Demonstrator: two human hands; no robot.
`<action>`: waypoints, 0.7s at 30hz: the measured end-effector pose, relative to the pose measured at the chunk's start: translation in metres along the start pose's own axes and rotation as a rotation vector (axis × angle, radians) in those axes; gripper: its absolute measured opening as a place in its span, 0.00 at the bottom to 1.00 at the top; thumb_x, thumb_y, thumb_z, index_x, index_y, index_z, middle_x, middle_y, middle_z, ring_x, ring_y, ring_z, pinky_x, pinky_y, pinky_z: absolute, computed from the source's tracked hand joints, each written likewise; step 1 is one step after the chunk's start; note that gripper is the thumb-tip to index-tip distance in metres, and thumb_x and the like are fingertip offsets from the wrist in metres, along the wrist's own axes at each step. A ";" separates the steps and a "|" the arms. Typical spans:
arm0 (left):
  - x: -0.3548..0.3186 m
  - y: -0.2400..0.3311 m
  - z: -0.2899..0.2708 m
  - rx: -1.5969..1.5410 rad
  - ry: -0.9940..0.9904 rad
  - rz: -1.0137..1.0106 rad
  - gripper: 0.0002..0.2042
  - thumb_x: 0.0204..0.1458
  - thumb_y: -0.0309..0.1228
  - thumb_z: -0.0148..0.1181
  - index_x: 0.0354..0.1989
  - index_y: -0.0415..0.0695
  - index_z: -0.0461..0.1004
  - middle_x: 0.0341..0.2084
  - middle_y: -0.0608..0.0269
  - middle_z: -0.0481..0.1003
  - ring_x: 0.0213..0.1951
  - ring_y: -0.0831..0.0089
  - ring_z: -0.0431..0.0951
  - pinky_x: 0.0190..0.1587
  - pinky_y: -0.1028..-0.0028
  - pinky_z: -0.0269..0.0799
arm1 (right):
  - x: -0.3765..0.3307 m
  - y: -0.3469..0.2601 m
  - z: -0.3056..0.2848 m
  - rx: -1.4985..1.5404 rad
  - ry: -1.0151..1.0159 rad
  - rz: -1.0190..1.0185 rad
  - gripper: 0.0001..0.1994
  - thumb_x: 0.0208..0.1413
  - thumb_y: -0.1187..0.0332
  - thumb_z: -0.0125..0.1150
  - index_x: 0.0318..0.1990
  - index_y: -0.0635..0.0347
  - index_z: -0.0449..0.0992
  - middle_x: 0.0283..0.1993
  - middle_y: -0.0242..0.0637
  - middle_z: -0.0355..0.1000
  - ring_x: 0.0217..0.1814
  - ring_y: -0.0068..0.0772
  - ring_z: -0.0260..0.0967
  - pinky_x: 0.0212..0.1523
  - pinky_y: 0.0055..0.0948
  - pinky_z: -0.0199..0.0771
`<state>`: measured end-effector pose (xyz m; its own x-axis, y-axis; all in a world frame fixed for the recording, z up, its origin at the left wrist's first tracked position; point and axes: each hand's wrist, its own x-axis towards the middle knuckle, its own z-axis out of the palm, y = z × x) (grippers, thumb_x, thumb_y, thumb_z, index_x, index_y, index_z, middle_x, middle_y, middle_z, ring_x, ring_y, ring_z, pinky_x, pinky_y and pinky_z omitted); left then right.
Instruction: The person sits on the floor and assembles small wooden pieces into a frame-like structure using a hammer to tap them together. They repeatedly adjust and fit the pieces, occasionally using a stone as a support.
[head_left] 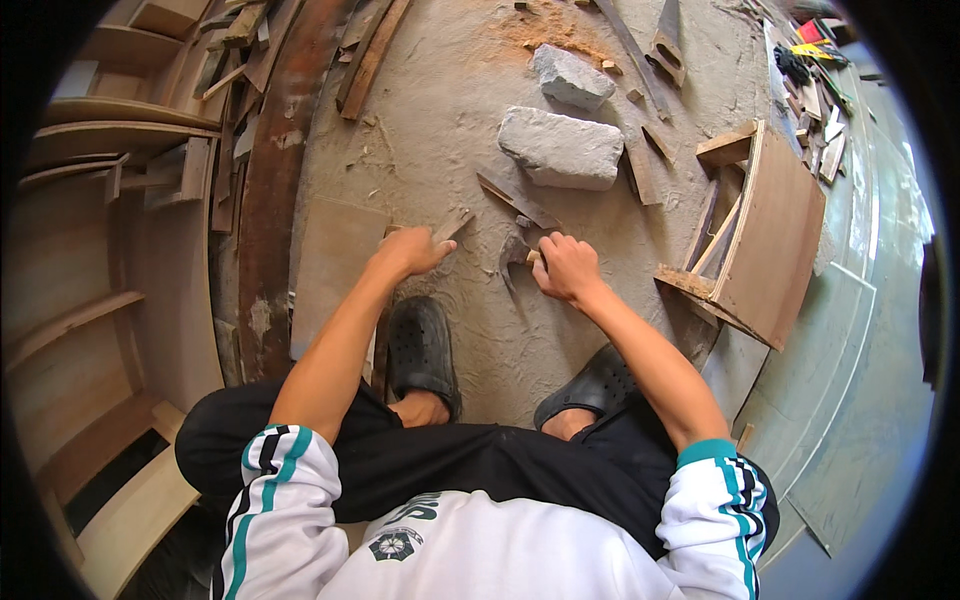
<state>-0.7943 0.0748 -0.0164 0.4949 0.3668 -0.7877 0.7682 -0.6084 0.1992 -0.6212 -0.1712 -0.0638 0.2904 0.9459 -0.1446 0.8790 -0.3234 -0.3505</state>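
Observation:
My right hand (pixel 568 266) is closed around the handle of a hammer, close to its head. The dark metal hammer head (pixel 509 262) is held low over the ground, in front of my right shoe. On the left, my left hand (pixel 408 251) is closed on a short wood strip (pixel 456 224), whose pale end sticks out past my thumb. A thin board (pixel 340 260) lies flat beside that hand. Just beyond the hammer rest a pointed wood scrap (pixel 515 200) and a small wood block (pixel 523 221).
Two grey concrete blocks (pixel 560 147) lie ahead. At right stands a wooden box frame (pixel 770 235), with pale sheets (pixel 830 330) beyond it. Wooden drawer-like frames (pixel 165 260) and a reddish-brown beam (pixel 270 200) line the left. Wood offcuts (pixel 375 55) are scattered about.

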 end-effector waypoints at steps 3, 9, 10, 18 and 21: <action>-0.002 0.007 -0.005 0.123 -0.045 0.015 0.29 0.56 0.53 0.56 0.43 0.32 0.77 0.45 0.32 0.76 0.49 0.42 0.77 0.51 0.54 0.72 | -0.012 0.000 0.002 -0.022 0.019 -0.036 0.12 0.52 0.62 0.62 0.39 0.56 0.70 0.37 0.37 0.70 0.39 0.42 0.74 0.36 0.39 0.73; -0.008 0.013 -0.005 0.224 0.068 0.050 0.23 0.59 0.47 0.55 0.48 0.35 0.72 0.42 0.35 0.78 0.48 0.41 0.78 0.52 0.51 0.73 | -0.016 -0.001 0.039 -0.094 0.016 0.055 0.17 0.56 0.60 0.63 0.47 0.57 0.68 0.39 0.41 0.69 0.38 0.46 0.74 0.34 0.47 0.74; -0.010 0.012 -0.006 0.237 0.070 0.040 0.23 0.60 0.47 0.55 0.48 0.35 0.71 0.42 0.35 0.78 0.48 0.41 0.78 0.52 0.51 0.73 | -0.018 -0.007 0.038 -0.012 0.008 0.085 0.16 0.57 0.60 0.61 0.47 0.57 0.67 0.39 0.42 0.70 0.37 0.48 0.74 0.34 0.47 0.74; -0.017 0.003 -0.009 0.353 0.028 0.071 0.21 0.61 0.43 0.57 0.50 0.36 0.69 0.40 0.40 0.80 0.46 0.45 0.80 0.47 0.53 0.76 | -0.007 -0.043 0.011 0.706 0.051 0.343 0.16 0.67 0.57 0.51 0.48 0.62 0.65 0.34 0.57 0.76 0.33 0.67 0.72 0.33 0.55 0.73; -0.013 -0.005 -0.004 0.335 0.045 0.088 0.21 0.61 0.43 0.57 0.47 0.35 0.68 0.37 0.37 0.79 0.44 0.43 0.80 0.46 0.52 0.76 | 0.019 -0.058 0.005 1.031 0.171 0.420 0.19 0.67 0.51 0.50 0.45 0.62 0.67 0.24 0.51 0.73 0.22 0.56 0.71 0.25 0.49 0.73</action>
<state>-0.8029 0.0757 -0.0052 0.5762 0.3287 -0.7483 0.5495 -0.8336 0.0570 -0.6685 -0.1348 -0.0510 0.6075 0.7226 -0.3299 -0.0097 -0.4086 -0.9127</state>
